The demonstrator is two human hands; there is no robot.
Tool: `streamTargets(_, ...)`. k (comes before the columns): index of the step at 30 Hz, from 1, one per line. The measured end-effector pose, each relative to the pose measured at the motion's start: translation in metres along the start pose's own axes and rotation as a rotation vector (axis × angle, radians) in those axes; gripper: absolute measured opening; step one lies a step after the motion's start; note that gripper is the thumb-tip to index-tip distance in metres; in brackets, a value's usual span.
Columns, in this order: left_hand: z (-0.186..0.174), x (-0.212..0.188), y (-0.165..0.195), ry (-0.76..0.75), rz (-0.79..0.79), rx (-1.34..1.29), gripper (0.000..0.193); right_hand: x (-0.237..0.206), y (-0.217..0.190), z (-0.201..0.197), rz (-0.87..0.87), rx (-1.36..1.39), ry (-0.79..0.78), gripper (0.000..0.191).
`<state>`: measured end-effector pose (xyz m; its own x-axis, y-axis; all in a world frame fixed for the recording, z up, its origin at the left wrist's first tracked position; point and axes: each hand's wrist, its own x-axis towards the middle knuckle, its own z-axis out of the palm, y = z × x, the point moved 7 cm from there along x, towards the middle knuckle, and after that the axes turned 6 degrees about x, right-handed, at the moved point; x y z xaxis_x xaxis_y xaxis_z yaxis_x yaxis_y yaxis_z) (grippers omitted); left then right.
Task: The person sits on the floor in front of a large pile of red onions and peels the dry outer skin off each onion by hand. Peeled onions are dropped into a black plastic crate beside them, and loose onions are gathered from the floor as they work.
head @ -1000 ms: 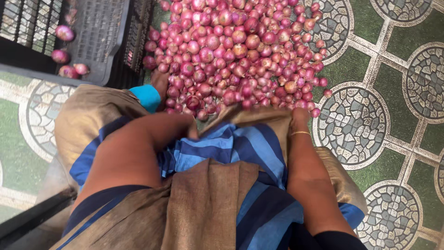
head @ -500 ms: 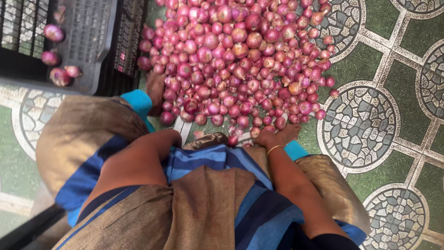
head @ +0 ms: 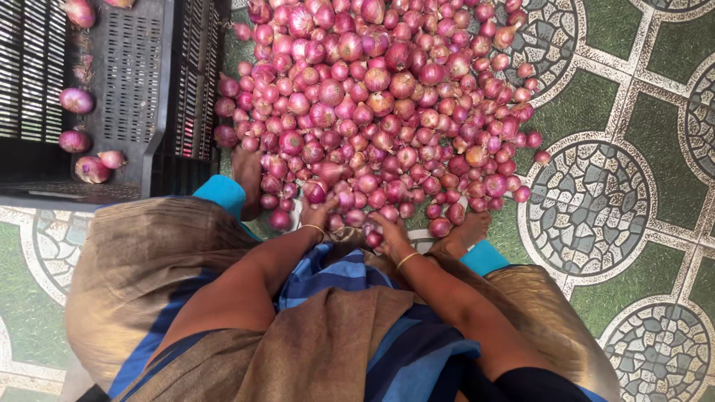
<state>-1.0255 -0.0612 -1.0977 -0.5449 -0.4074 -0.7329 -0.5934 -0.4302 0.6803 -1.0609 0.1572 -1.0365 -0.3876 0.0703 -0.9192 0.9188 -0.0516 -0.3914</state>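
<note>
Patterned green floor tiles (head: 596,104) carry a heap of red onions (head: 380,104) — left hand (head: 319,212) grips one onion (head: 316,192), right hand (head: 387,232) pinches another (head: 373,238) — beside a black crate (head: 126,89).

Both arms stretched forward and down — left hand (head: 319,212) and right hand (head: 387,232) close together, fingers curled.

Onions (head: 380,112): thin papery skins, pink-purple, slight sheen. Crate (head: 126,97): black moulded plastic, slotted walls, matt and dusty. Floor (head: 596,201): patterned tile, green and pale mosaic, matt. Skirt cloth (head: 149,260): brown woven fabric, faint sheen; blue striped cloth (head: 335,275), matt. Bangles (head: 407,258): metal, glossy.
</note>
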Motion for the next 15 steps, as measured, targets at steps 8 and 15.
streamTargets(8, 0.033, 0.005, 0.012, -0.281, -0.162, -0.014, 0.062, 0.002, -0.031, 0.066, 0.070, 0.351, -0.324, 0.053)
streamTargets(15, 0.079, -0.002, 0.080, -0.409, -0.129, 0.024, 0.057, -0.014, -0.071, 0.083, 0.078, 0.506, -0.360, 0.042)
